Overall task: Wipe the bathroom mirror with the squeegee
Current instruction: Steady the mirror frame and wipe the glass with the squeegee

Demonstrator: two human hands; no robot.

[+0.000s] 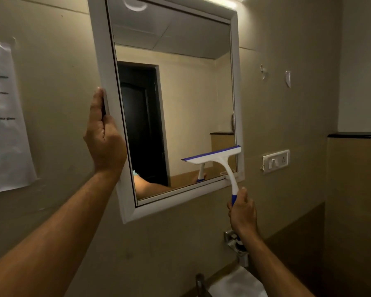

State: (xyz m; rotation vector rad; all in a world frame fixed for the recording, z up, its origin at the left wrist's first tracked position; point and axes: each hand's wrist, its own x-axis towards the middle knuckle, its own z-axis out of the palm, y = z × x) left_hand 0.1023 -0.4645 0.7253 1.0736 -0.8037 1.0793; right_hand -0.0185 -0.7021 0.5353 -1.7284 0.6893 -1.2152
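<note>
A white-framed bathroom mirror (201,99) hangs on the beige wall and reflects a dark door and my forearm. My left hand (104,138) grips the frame's left edge at mid height. My right hand (242,213) is closed around the blue end of a white squeegee's handle, below the mirror's lower right corner. The squeegee (216,158) has a blue rubber blade, which lies against the glass in the lower right part of the mirror, tilted up to the right.
A sheet of paper (4,116) is stuck to the wall at the left. A white switch and socket plate (275,160) sits right of the mirror, a chrome holder (236,243) under it. A tap (200,284) and a white basin (240,284) lie at the bottom.
</note>
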